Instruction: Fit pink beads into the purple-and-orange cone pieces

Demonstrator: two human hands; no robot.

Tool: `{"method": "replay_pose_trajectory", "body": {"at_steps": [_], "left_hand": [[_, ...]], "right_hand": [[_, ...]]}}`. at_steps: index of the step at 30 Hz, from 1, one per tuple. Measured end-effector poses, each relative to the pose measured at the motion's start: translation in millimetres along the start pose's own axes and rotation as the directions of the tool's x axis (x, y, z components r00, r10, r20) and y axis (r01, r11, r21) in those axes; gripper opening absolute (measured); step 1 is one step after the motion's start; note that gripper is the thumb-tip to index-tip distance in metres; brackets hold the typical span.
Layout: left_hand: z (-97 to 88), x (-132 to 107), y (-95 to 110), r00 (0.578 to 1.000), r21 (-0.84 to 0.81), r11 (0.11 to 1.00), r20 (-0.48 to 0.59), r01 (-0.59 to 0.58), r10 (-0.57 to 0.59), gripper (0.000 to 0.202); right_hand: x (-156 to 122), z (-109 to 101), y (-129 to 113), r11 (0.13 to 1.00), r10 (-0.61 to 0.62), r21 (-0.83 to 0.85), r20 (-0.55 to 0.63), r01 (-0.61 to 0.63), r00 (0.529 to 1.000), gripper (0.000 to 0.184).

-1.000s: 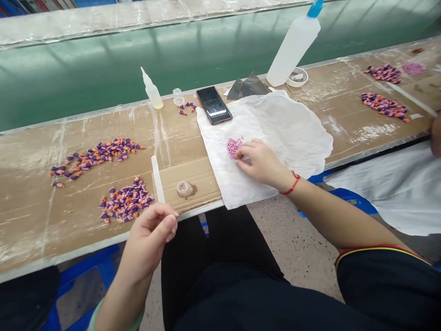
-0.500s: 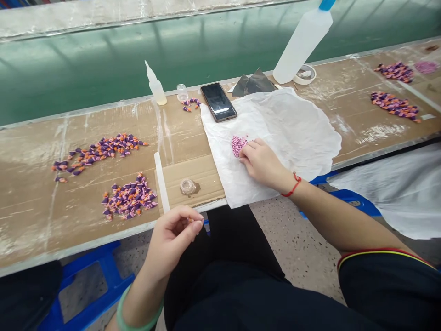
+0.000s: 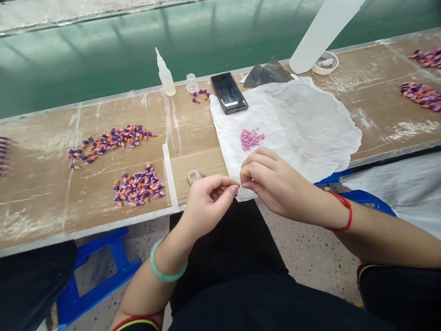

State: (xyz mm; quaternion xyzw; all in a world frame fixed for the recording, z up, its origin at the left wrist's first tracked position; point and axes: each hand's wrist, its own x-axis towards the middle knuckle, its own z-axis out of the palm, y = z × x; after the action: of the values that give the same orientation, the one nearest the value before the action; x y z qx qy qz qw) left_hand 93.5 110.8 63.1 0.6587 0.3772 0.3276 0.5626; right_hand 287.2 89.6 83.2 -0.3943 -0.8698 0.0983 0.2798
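The left hand [image 3: 208, 207] and right hand [image 3: 272, 184] met at the tissue's [image 3: 296, 119] front edge, each grip pinched closed on something too small to tell; the pink beads [image 3: 251, 139] lay just behind.

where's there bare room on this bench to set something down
The widest bare cardboard lies between the white tissue and the far-right purple-and-orange pieces. A narrower strip sits between the tissue and the left pile. It is crowded along the back edge by the phone and squeeze bottle, and where the left hand and right hand meet.
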Motion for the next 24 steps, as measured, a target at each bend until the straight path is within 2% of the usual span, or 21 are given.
{"method": "replay_pose_trajectory", "body": {"at_steps": [4, 8, 14, 17, 20, 24], "left_hand": [[0.1, -3.0, 1.7, 0.999, 0.06, 0.998, 0.021, -0.03, 0.029, 0.02], [0.5, -4.8, 0.9, 0.999, 0.106, 0.994, 0.01, -0.034, 0.033, 0.019], [0.2, -7.2, 0.2, 0.999, 0.064, 0.998, -0.028, -0.015, 0.017, 0.016], [-0.1, -8.6, 1.7, 0.999, 0.058, 0.998, -0.022, -0.025, 0.027, 0.015], [-1.3, -8.8, 4.0, 1.0, -0.005, 1.0, -0.003, -0.002, 0.002, 0.015], [-4.7, -6.7, 5.9, 0.991, -0.168, 0.979, 0.085, 0.118, -0.105, 0.023]], "right_hand": [[-0.1, 1.0, -4.4, 0.994, -0.054, -0.094, 0.053, 0.058, 0.997, 0.02], [-0.4, 0.9, -9.0, 0.983, -0.051, -0.167, 0.114, 0.069, 0.992, 0.024], [2.2, -3.5, -14.5, 1.0, 0.006, -0.023, 0.045, -0.005, 0.999, 0.014], [2.9, -4.5, -15.1, 1.0, -0.001, -0.027, 0.031, 0.002, 1.0, 0.016], [2.9, -4.4, -14.2, 0.996, -0.055, -0.076, 0.009, 0.055, 0.998, 0.019], [1.5, -6.2, -11.0, 0.957, -0.2, -0.214, 0.01, 0.198, 0.98, 0.021]]}}
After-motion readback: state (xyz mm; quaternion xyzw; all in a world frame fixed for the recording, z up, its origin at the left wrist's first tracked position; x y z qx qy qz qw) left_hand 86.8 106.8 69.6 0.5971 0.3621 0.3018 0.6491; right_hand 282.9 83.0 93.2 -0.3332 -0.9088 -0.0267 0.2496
